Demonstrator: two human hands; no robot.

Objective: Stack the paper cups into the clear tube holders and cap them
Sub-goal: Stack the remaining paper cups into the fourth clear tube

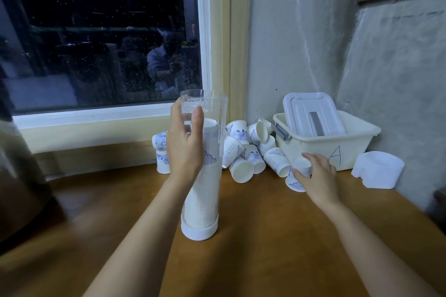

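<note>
Tube (217, 108) stands upright on worktop (265, 236), white base cap (199, 231) at bottom, cup stack (200, 214) inside reaching about two-thirds up. Left hand (184, 147) grips tube's upper half, thumb across front. Right hand (316, 176) curls around loose cup (295, 184) beside bin (313, 149). Cup pile (241, 152) lies behind tube, against wall. Lid (311, 113) leans in bin.

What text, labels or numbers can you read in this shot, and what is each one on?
"A": handwritten in blue on the front of the cream bin.
Small blue print on the loose paper cups, beside the cloud pattern: too small to read.
No text visible on the clear tube or the lid in the bin.
</note>
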